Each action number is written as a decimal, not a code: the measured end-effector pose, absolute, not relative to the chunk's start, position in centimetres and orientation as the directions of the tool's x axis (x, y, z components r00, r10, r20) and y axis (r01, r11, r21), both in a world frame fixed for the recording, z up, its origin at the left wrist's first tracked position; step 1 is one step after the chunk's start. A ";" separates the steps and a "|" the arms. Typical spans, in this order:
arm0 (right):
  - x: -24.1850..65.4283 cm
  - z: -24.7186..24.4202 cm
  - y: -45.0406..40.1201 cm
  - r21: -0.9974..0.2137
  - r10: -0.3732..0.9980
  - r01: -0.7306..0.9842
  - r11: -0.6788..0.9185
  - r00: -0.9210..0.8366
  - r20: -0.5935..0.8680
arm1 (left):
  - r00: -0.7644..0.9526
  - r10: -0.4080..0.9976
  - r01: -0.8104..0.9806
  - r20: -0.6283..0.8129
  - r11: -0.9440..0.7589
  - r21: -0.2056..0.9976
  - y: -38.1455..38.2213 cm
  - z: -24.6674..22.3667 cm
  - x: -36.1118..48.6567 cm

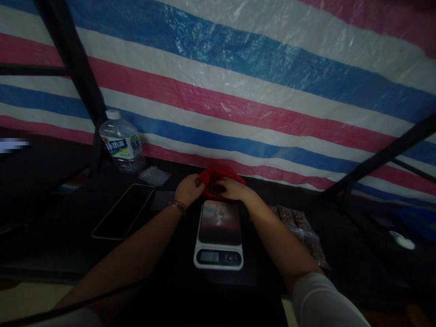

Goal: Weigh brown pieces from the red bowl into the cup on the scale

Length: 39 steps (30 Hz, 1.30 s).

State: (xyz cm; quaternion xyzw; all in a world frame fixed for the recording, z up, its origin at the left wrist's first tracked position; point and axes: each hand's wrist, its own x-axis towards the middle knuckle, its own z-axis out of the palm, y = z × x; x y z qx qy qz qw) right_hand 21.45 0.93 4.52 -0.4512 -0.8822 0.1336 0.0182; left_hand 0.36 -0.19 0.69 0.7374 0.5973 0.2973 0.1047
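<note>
A red bag (221,171) lies behind the kitchen scale, its mouth facing me, with something dark inside. My left hand (189,189) is closed on the bag's left edge. The fingers of my right hand (231,188) curl down into the bag's mouth; their tips are hidden among the dark contents. Just in front of both hands sits the white digital scale (218,265), its dark plate (220,231) showing a pale shine that may be a reflection. The digits on its display are too dim to read.
Left of the scale lie a phone (124,211) and clear plastic bags (154,175), near a large plastic bottle (121,143). Several filled clear packets (301,220) lie beyond my right forearm. Dark frame poles and a striped sheet (218,104) close off the back.
</note>
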 end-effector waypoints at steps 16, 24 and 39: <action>21.3 3.7 -0.4 -0.199 0.836 0.835 0.513 -0.538 -0.102 | 0.391 0.712 0.536 0.583 -0.692 0.484 -1.1 1.7 -0.9; 21.1 4.3 0.1 -0.182 0.867 0.867 0.463 -0.486 -0.109 | 0.845 0.478 0.377 0.238 -0.849 0.370 -3.4 3.6 0.9; 21.2 4.6 0.6 -0.477 0.885 0.751 0.457 -0.332 0.325 | 0.368 0.904 0.815 0.219 -0.427 0.393 -3.0 3.2 2.7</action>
